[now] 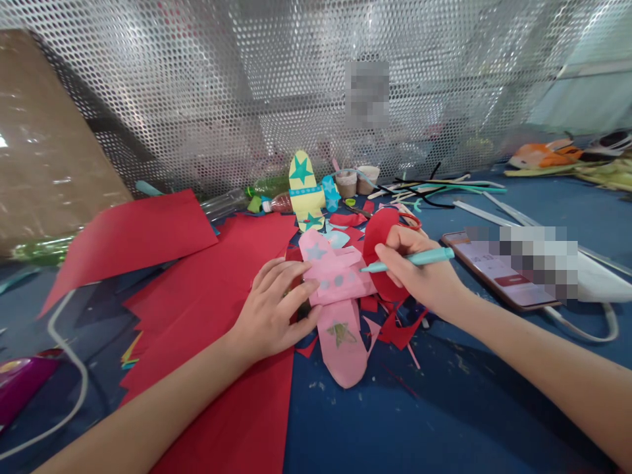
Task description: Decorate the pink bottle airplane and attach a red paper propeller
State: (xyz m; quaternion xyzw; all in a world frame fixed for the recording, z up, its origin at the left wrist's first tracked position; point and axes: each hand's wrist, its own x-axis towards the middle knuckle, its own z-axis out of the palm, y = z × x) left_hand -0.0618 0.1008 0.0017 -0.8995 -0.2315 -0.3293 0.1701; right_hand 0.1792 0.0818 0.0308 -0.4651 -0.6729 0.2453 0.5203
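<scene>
A pink paper airplane (340, 355) lies in front of me, with a star on each wing and dots along its body. My left hand (279, 306) grips the body's left end, fingertips and thumb on the pink paper. In my right hand (419, 270) is a light-blue marker (432, 256), its tip touching or just above the body's right part; I cannot tell which. Behind the marker a rounded red paper piece (380, 237) stands at the airplane's right end, partly covered by my right hand.
Large red paper sheets (237, 375) spread at left. A yellow paper airplane (302, 197) stands behind, near cups (346, 183) and pipe cleaners (444, 187). Red scraps (395, 332) and scissors (411, 220) lie around. At right is a phone (494, 270) with a cable; a perforated metal panel (296, 85) rises behind.
</scene>
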